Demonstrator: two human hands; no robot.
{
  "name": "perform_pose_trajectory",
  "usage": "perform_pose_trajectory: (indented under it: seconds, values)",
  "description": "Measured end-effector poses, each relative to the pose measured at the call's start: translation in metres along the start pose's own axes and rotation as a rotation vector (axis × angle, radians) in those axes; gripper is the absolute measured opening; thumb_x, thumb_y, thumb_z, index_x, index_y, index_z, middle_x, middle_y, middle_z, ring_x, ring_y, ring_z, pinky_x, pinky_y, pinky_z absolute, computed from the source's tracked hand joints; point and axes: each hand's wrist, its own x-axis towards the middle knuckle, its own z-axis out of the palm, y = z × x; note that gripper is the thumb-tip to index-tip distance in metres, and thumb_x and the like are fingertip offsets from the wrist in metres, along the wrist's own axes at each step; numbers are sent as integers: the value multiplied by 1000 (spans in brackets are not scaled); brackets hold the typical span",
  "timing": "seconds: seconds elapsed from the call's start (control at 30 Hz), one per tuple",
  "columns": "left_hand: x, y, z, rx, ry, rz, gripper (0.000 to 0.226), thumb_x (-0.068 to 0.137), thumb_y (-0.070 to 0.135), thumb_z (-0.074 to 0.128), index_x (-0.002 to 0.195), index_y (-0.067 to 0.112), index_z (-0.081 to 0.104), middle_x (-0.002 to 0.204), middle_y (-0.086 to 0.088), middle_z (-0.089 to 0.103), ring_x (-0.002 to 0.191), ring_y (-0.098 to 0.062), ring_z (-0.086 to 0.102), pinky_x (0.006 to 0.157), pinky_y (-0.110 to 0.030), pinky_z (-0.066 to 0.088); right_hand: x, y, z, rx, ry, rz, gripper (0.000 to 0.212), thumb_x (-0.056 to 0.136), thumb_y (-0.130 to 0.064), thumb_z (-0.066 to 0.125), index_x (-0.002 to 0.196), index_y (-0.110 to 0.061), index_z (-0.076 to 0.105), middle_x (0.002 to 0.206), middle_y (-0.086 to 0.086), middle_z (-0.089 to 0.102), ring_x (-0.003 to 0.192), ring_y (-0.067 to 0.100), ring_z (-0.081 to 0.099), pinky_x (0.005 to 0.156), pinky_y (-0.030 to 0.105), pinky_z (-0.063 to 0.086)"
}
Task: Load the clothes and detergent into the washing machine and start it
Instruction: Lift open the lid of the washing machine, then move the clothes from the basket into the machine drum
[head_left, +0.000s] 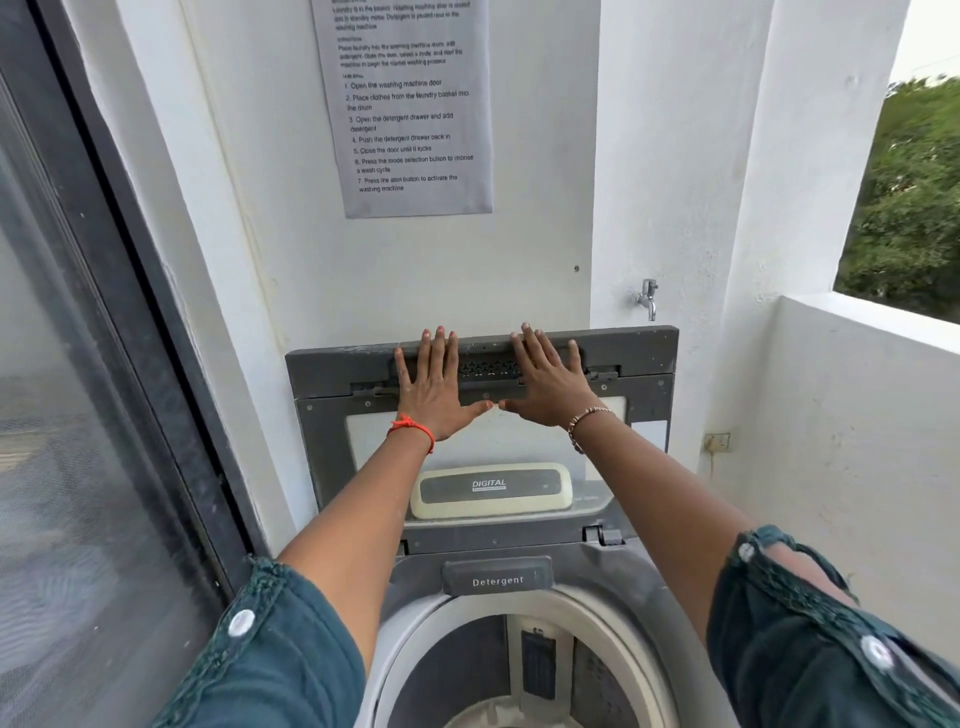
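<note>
A top-loading washing machine stands below me with its grey lid (644, 364) folded up against the wall. My left hand (434, 387) and my right hand (545, 387) lie flat on the raised lid, fingers straight and spread, thumbs almost touching. The drum (519, 670) is open below; I see only grey metal walls inside. A dark drawer marked "Detergent" (496, 578) sits shut at the back rim of the opening. No clothes or detergent bottle are in view.
An instruction sheet (413, 104) is taped to the white wall above the lid. A metal tap (647, 297) sticks out at the right. A dark-framed glass door (78, 415) runs along the left. A white balcony wall (857, 415) closes the right side.
</note>
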Motion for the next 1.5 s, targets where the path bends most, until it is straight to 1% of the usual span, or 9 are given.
perform_pose_trajectory:
  seconds: [0.23, 0.33, 0.53, 0.9, 1.07, 1.23, 1.37, 1.43, 1.5]
  values:
    - [-39, 25, 14, -52, 78, 26, 102, 85, 60, 47, 138, 13, -27, 155, -8, -23, 143, -22, -21, 108, -51, -19, -45, 20, 2, -37, 11, -3, 81, 93, -52, 37, 147, -14, -11, 156, -1, -15, 144, 14, -12, 115, 43, -10]
    - [-60, 50, 20, -125, 70, 73, 102, 85, 54, 51, 141, 12, -24, 155, -6, -21, 143, -21, -19, 109, -50, -19, -79, 35, 6, 12, 1, 38, 78, 95, -48, 36, 147, -13, -11, 156, -1, -16, 144, 13, -12, 114, 42, -10]
    - [-107, 116, 35, -286, -38, 160, 98, 87, 47, 52, 145, 13, -19, 155, -6, -23, 143, -20, -21, 111, -50, -17, -163, 80, 5, 59, -67, 144, 74, 97, -40, 36, 147, -11, -10, 156, 1, -15, 144, 15, -12, 116, 41, -6]
    - [-185, 306, 58, -454, -257, 552, 94, 90, 44, 48, 146, 11, -20, 155, -6, -24, 142, -18, -23, 111, -46, -18, -361, 186, 12, 133, -161, 535, 76, 95, -35, 43, 148, -11, -6, 157, 2, -11, 145, 15, -7, 116, 40, -4]
    - [-207, 383, 92, -452, -360, 618, 95, 90, 44, 49, 145, 12, -20, 155, -4, -23, 142, -17, -22, 114, -47, -14, -425, 238, 48, 168, -228, 641, 77, 95, -38, 42, 148, -10, -7, 157, 2, -12, 145, 16, -8, 116, 40, -2]
    - [-226, 455, 149, -418, -472, 630, 99, 86, 41, 54, 144, 12, -21, 155, -4, -22, 143, -19, -21, 111, -46, -17, -472, 297, 110, 238, -323, 684, 79, 96, -41, 39, 146, -11, -14, 154, 0, -21, 143, 14, -15, 116, 39, -7]
    - [-248, 503, 213, -395, -568, 686, 100, 85, 41, 54, 137, 14, -27, 149, -1, -28, 139, -17, -26, 108, -43, -22, -513, 334, 174, 309, -362, 693, 81, 95, -42, 39, 142, -14, -21, 144, -7, -31, 139, 9, -20, 113, 34, -12]
    - [-263, 518, 246, -338, -592, 735, 101, 82, 40, 53, 143, 15, -24, 151, -4, -20, 140, -20, -20, 113, -47, -13, -535, 347, 210, 324, -381, 688, 85, 93, -43, 43, 143, -14, -20, 144, -6, -30, 139, 9, -20, 114, 34, -11]
    - [-280, 527, 281, -273, -635, 791, 101, 72, 42, 54, 147, 13, -7, 154, -11, 2, 142, -26, 3, 114, -54, 9, -556, 356, 244, 351, -428, 690, 88, 91, -45, 43, 141, -12, -22, 144, -6, -29, 138, 10, -20, 114, 33, -11]
